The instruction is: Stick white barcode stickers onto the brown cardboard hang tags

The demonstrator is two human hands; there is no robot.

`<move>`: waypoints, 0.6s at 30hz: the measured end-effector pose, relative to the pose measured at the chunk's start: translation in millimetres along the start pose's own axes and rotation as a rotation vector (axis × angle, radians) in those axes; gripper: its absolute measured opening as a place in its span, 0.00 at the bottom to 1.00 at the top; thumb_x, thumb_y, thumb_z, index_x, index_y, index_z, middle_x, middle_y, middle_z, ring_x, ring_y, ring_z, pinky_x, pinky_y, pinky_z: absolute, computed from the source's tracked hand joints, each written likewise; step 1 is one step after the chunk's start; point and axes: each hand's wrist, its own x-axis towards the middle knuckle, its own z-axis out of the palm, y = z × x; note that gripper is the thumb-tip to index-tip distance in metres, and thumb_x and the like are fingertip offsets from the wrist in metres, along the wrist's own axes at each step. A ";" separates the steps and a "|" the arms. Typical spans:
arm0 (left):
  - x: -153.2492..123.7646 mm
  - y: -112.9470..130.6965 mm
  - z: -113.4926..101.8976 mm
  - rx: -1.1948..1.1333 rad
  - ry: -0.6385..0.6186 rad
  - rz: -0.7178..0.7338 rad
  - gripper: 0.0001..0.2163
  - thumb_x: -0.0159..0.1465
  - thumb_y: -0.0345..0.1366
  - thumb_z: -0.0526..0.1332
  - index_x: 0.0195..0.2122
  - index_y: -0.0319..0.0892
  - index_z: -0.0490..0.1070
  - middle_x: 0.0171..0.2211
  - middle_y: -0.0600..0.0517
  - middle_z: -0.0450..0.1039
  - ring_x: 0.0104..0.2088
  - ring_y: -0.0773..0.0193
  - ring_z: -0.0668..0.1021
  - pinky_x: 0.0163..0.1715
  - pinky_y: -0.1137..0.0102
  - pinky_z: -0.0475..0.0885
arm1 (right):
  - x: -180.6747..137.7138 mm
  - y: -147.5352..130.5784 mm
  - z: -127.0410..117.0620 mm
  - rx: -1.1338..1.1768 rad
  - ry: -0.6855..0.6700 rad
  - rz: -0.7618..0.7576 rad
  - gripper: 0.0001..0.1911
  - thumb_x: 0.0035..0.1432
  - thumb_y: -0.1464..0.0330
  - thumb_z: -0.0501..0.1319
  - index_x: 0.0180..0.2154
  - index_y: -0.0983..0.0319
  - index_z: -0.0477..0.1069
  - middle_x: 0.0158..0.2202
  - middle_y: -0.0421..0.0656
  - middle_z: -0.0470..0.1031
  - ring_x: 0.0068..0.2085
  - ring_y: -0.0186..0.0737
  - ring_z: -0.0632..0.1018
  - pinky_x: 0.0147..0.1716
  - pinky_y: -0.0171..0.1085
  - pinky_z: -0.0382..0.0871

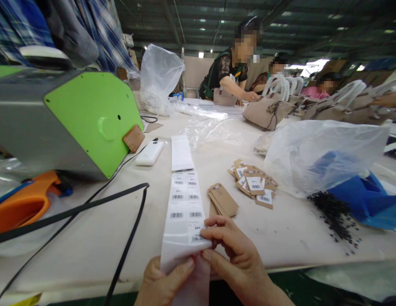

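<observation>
A long white strip of barcode labels (180, 203) runs over the table toward me, with its near end bent down over the edge. My left hand (167, 280) grips that near end, thumb on top of the bare backing. At the strip's right edge, the fingers of my right hand (234, 255) pinch a label printed with a price and barcode. Whether that label is loose from the backing cannot be told. Beyond my right hand lies a small stack of brown cardboard tags (223, 199). Farther right is a pile of brown tags bearing white barcode labels (255, 182).
At left stand a green and grey machine (98, 119), an orange-handled tool (28, 199) and black straps (134, 229). A white power bank (149, 153) lies near the strip. At right are black strings (334, 216), a blue bag (370, 195) and beige handbags (268, 110). A co-worker (229, 72) stands across the table.
</observation>
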 end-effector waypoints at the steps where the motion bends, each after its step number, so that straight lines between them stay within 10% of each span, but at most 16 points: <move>1: 0.9 -0.5 1.2 0.011 0.033 0.016 0.14 0.45 0.36 0.75 0.33 0.37 0.81 0.32 0.44 0.81 0.38 0.50 0.80 0.38 0.69 0.72 | 0.5 -0.5 0.2 -0.004 0.000 -0.007 0.11 0.52 0.74 0.63 0.39 0.59 0.76 0.43 0.46 0.71 0.37 0.36 0.75 0.38 0.35 0.73; 18: 7.0 7.1 6.4 0.143 0.034 0.079 0.15 0.46 0.37 0.73 0.36 0.39 0.80 0.34 0.46 0.81 0.43 0.46 0.79 0.40 0.65 0.73 | 6.9 -2.5 -3.9 -0.070 0.001 0.017 0.08 0.57 0.71 0.60 0.35 0.58 0.78 0.38 0.43 0.74 0.41 0.37 0.76 0.41 0.33 0.71</move>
